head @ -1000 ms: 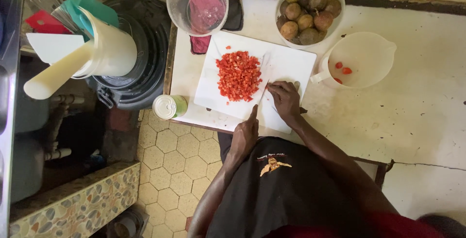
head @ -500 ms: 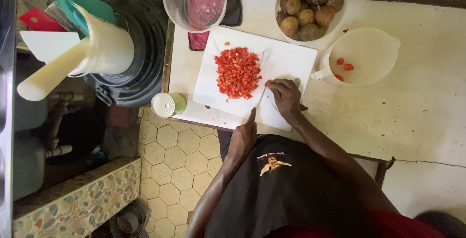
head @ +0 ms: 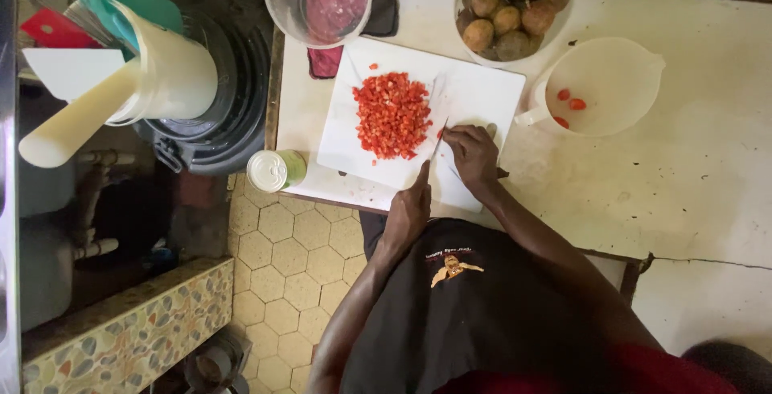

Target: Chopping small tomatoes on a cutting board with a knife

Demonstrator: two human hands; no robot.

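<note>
Closest to us we see the person's dark shirt, and from it both forearms reach forward over the near edge of the desk (head: 708, 169), a worn, stained white surface. The left hand (head: 408, 209) rests at the near edge of the white cutting board (head: 474, 92), its forefinger stretched out along the board and the other fingers curled under; it grips nothing that we can make out. Just beside it, the right hand (head: 473, 153) lies on the board with its fingers closed around the handle of a knife (head: 441, 133), whose thin blade points away from us toward the heap of chopped red pieces (head: 392, 114). That heap sits near the middle of the board, a little to the left of the blade, with a few stray bits scattered above it.

At the desk's left corner, beside the board, stands a small jar with a pale lid (head: 275, 170). To the right of the board sits a white jug (head: 607, 88) holding a few small red pieces. Further off, beyond the board, we find a clear container (head: 277, 4) with something pink inside, and a bowl (head: 567, 24) of brownish round fruits. Off the desk to the left, a cream pitcher (head: 173, 76) with utensils lies over a stack of black basins (head: 233, 112).
</note>
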